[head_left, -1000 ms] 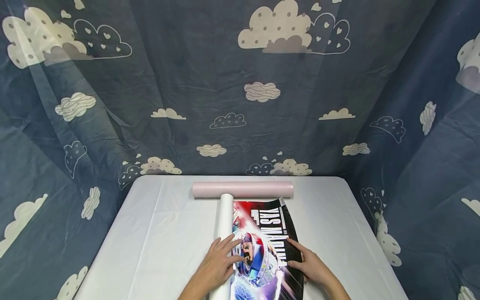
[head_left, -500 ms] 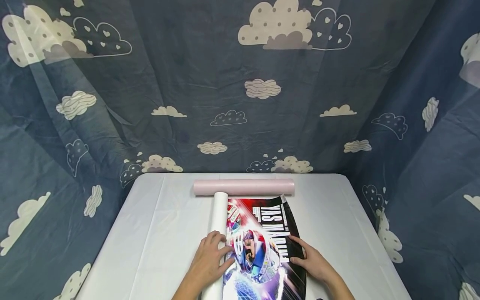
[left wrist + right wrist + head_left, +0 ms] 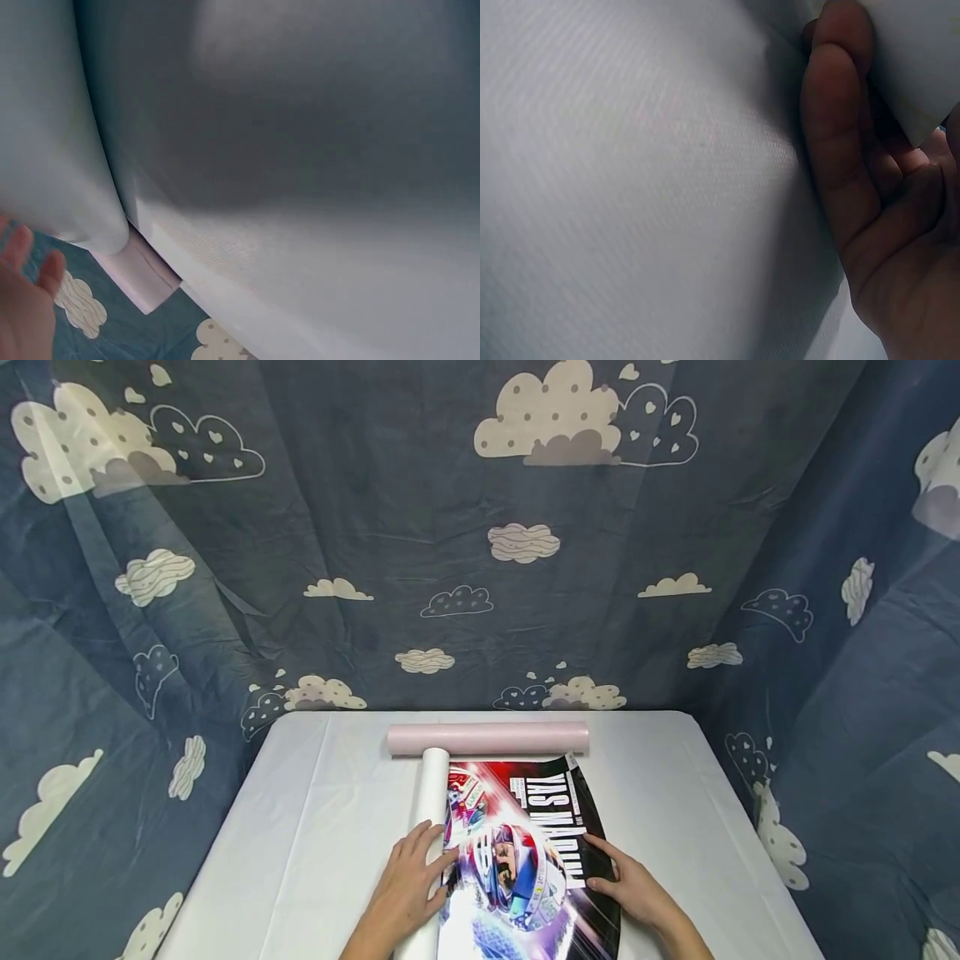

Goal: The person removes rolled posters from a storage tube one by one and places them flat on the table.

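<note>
A glossy poster, printed with a racing helmet and large white letters on black, lies partly unrolled on the white table. Its left side is still a white roll. On that roll rests my left hand, fingers extended, the thumb side by the printed face. The left wrist view shows the roll large, with the left hand's fingers at its lower edge. My right hand pinches the poster's right edge. In the right wrist view, curled fingers of the right hand lie under the poster's white back.
A pink roll lies crosswise near the back of the white table, just behind the poster's far end. Dark blue cloth with cloud prints hangs behind the table and at both sides.
The white roll and my left hand have moved left, baring more of the printed face. My right hand has shifted slightly right, still at the poster's edge.
</note>
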The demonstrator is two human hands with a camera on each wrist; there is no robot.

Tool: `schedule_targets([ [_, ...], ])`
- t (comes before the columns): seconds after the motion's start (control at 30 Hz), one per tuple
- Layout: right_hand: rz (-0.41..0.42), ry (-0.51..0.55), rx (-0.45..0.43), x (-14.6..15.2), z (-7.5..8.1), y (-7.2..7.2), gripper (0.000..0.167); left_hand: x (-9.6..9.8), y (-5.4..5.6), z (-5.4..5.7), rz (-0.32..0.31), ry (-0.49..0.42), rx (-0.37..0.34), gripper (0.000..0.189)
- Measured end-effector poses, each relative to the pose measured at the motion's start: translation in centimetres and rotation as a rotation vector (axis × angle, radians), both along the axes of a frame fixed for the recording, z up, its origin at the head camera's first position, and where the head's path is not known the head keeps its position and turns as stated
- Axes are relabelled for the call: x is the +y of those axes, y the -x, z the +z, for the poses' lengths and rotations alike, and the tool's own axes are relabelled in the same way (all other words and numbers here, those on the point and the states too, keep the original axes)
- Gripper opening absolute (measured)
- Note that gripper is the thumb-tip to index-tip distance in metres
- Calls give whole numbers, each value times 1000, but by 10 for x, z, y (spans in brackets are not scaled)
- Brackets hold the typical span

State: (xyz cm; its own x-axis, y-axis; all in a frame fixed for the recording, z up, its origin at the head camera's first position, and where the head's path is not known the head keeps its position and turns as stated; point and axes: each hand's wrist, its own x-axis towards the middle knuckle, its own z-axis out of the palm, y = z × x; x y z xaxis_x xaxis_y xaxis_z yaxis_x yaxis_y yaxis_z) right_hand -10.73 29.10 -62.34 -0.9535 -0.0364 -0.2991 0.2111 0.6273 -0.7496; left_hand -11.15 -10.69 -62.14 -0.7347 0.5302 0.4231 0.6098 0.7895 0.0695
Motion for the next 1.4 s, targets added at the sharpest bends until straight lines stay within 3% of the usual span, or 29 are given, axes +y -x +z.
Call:
schedule_targets([
  [0.2, 3, -16, -16, 3, -1, -3, 79, -3, -4, 2, -101, 23, -61, 55],
  [0.33, 0, -45, -21, 6, -2, -4, 79, -5, -7, 2, -100, 18, -68, 54],
  [0.77, -13, -86, -40, 19, -1, -3, 80, -13, -5, 5, -23, -65, -77, 30],
  [1.03, 19, -88, -16, 28, 2, -3, 79, -12, -7, 9, 88, -75, -180, 36],
  [1.27, 39, -95, -10, 33, 7, -1, 78, -18, -4, 5, 163, -25, -166, 42],
  [1.4, 46, -95, -3, 36, 8, -1, 78, -19, -4, 6, 204, -47, -194, 44],
])
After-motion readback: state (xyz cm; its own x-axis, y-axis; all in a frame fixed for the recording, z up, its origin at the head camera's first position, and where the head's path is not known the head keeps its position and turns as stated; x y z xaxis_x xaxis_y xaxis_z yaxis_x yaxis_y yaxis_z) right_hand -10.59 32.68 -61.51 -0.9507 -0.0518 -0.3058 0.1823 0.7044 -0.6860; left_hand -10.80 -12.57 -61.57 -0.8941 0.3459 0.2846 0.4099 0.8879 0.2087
